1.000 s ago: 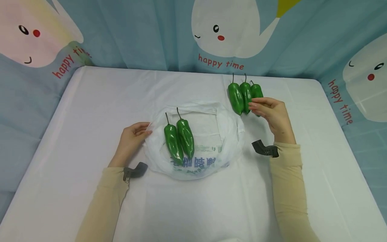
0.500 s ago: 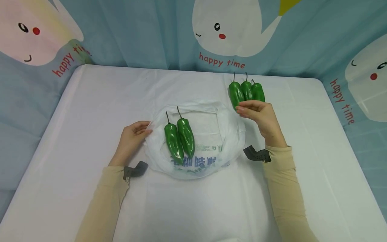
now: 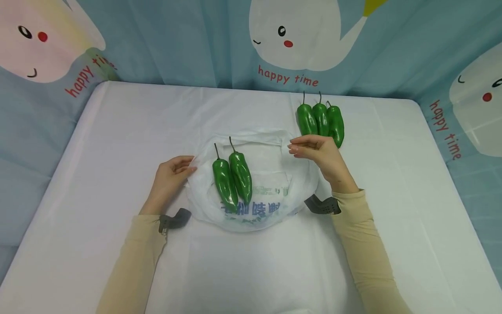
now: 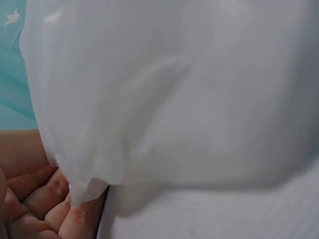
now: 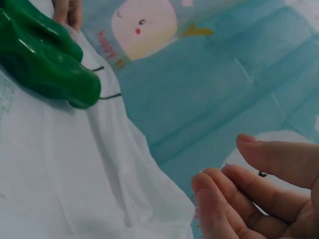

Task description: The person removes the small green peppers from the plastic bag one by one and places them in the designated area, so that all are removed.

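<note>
My left hand (image 3: 172, 176) pinches the left edge of a white plastic bag (image 3: 300, 183). In the left wrist view the bag's wall (image 4: 199, 114) hangs across most of the picture, its edge between thumb and fingers. Two green peppers (image 3: 231, 181) lie side by side inside the bag's spread mouth, stems pointing away from me. Over the bag's right rim hovers my right hand (image 3: 321, 159). Its thumb and fingers (image 5: 269, 191) stand apart in the right wrist view with nothing between them.
Beyond my right hand, three more green peppers (image 3: 320, 118) lie in a row near the table's far edge, partly hidden by the hand. A blue curtain with whale prints (image 3: 188, 48) rises behind the white table (image 3: 117, 131).
My right hand has moved left, from the row of three peppers to the bag's right rim. The left hand and the two peppers in the bag have stayed in place.
</note>
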The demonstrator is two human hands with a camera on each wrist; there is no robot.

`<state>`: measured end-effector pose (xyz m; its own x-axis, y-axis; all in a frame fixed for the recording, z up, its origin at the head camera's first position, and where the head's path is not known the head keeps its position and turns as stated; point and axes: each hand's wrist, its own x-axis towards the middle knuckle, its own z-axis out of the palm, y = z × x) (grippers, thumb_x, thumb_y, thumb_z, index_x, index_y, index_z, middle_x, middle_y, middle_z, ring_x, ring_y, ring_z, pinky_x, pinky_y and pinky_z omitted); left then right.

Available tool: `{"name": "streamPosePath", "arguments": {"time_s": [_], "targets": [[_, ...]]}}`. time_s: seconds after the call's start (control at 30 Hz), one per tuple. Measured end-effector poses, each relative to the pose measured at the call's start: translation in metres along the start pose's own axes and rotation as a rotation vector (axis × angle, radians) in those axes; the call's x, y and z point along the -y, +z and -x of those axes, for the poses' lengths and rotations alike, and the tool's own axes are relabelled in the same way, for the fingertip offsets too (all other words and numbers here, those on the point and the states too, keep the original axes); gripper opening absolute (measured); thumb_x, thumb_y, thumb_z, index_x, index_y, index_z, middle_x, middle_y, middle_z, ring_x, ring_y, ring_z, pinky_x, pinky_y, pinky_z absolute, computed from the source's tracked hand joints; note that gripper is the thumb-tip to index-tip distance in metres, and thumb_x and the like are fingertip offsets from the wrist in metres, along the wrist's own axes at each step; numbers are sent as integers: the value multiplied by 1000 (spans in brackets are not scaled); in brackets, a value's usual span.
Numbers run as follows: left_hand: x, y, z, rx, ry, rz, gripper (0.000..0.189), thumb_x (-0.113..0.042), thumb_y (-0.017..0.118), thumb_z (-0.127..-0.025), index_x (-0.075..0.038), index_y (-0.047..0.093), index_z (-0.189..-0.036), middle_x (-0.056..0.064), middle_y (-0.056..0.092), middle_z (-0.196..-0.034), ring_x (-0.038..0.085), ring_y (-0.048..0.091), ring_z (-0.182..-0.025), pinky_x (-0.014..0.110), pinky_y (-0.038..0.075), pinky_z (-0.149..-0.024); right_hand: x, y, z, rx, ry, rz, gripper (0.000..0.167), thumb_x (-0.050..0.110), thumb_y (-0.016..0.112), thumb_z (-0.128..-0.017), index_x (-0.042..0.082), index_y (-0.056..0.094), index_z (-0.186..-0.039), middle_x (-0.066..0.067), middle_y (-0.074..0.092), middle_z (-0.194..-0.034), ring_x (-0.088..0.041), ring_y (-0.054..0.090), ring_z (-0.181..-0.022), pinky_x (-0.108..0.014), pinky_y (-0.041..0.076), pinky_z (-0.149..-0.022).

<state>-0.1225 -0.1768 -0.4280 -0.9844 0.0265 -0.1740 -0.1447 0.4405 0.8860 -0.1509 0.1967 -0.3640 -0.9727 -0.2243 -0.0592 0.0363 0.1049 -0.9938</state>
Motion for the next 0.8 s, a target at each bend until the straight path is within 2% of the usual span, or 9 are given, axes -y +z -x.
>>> {"name": "streamPosePath", "arguments": {"time_s": [0.13, 0.23, 0.57, 0.8], "targets": [[0, 0, 1, -9, 21, 25, 36, -12, 63, -91, 3, 58, -123, 21, 62, -115, 1, 59, -91, 9, 47, -76, -2, 11, -1, 38, 25, 12, 30, -2, 65, -86, -17, 58, -111, -3, 70, -94, -15, 67, -86, -30, 54, -81], [0, 0, 1, -14, 41, 46, 35, -12, 64, -91, 3, 59, -122, 21, 62, -116, -4, 57, -88, 9, 48, -76, -3, 20, -2, 62, 48, 15, 30, -1, 65, -86, -16, 59, -111, -5, 70, -95, -15, 67, -85, -31, 54, -81], [1, 2, 2, -62, 86, 45, 34, -17, 66, -90, 0, 63, -119, 17, 64, -113, 0, 59, -91, 12, 48, -77, -5, 45, 2, 142, 121, 50, 27, -2, 66, -85, -12, 63, -110, -16, 69, -103, -17, 68, -87, -30, 52, -84], [-2, 1, 3, -35, 54, 145, 39, -19, 66, -90, 1, 60, -122, 18, 61, -120, 0, 60, -95, 13, 49, -80, -10, 63, 5, 207, 142, 60, 27, -4, 64, -84, -10, 62, -111, -21, 67, -103, -19, 68, -90, -30, 53, -85]]}}
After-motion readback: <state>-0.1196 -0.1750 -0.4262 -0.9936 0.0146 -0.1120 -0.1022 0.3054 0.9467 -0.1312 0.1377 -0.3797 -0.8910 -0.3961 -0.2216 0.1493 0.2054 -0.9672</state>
